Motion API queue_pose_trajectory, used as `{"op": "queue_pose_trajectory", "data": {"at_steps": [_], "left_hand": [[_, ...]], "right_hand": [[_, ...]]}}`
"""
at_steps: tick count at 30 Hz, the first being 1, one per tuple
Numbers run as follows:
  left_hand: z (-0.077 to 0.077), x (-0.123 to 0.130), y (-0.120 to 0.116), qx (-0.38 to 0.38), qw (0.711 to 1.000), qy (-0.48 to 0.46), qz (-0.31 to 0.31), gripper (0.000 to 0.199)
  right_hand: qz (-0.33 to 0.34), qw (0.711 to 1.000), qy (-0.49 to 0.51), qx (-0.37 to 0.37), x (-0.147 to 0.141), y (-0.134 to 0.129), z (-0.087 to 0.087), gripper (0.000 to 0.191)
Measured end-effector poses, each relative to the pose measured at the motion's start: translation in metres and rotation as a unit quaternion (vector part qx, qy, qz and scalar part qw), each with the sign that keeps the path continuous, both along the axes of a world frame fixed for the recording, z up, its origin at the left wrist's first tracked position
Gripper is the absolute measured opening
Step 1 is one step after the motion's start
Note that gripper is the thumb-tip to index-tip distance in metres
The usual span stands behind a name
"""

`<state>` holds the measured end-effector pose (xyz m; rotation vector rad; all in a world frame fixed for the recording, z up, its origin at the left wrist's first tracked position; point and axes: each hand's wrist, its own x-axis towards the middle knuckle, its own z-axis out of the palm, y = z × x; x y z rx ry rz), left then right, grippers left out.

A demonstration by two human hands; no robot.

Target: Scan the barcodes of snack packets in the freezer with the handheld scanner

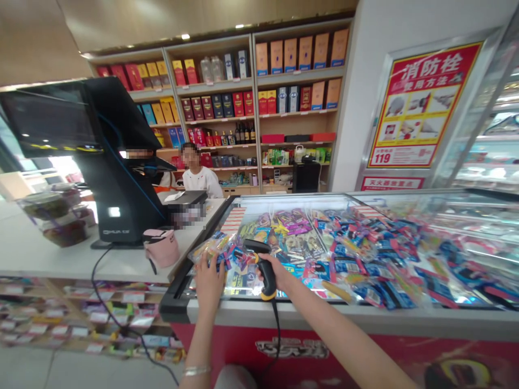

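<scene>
My right hand is wrapped round the grip of a black and yellow handheld barcode scanner. Its head points left, toward colourful plastic-wrapped packets at the left end of the freezer top. On those packets rests my left hand, fingers spread and stretched forward. A dark cable hangs from the scanner's base down the freezer front. Many blue and pink snack packets lie across the chest freezer's glass top to the right of the scanner. Whether some are under the glass, I cannot tell.
A white counter stands left, with a black checkout terminal, a pink cup-like container and lidded tubs. Behind it is a person in a white top. Shelves of boxed bottles line the back wall.
</scene>
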<state>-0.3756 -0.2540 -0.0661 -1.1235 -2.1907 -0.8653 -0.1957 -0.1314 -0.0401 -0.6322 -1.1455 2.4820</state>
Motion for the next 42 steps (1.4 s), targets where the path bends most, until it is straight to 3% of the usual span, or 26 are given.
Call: {"op": "queue_pose_trajectory", "data": {"at_steps": [16, 20, 23, 26, 30, 33, 37, 42], "left_hand": [[-0.004, -0.008, 0.001, -0.016, 0.999, 0.018, -0.027, 0.044], [0.006, -0.004, -0.002, 0.005, 1.000, 0.017, -0.017, 0.045], [0.021, 0.010, 0.006, 0.074, 0.997, 0.020, 0.028, 0.046], [0.040, 0.040, 0.032, 0.125, 0.992, 0.025, 0.009, 0.048], [0.065, 0.099, 0.093, 0.108, 0.988, 0.014, -0.107, 0.042], [0.077, 0.145, 0.143, 0.082, 0.979, -0.007, -0.188, 0.040], [0.074, 0.192, 0.200, 0.024, 0.964, -0.056, -0.259, 0.042], [0.055, 0.221, 0.255, -0.047, 0.943, -0.122, -0.305, 0.046]], "right_hand": [[0.002, 0.999, 0.042, 0.004, 0.001, -0.001, 0.002, 0.020], [-0.024, 0.998, 0.062, 0.009, 0.003, -0.004, 0.008, 0.017], [-0.042, 0.995, 0.083, 0.019, 0.017, 0.001, 0.021, 0.016], [-0.062, 0.991, 0.113, 0.040, 0.048, 0.015, 0.042, 0.015], [-0.095, 0.987, 0.098, 0.084, 0.108, 0.048, 0.070, 0.018], [-0.133, 0.982, 0.079, 0.111, 0.156, 0.080, 0.082, 0.017], [-0.206, 0.968, 0.077, 0.122, 0.211, 0.118, 0.087, 0.014], [-0.234, 0.967, 0.043, 0.091, 0.253, 0.151, 0.085, 0.023]]}}
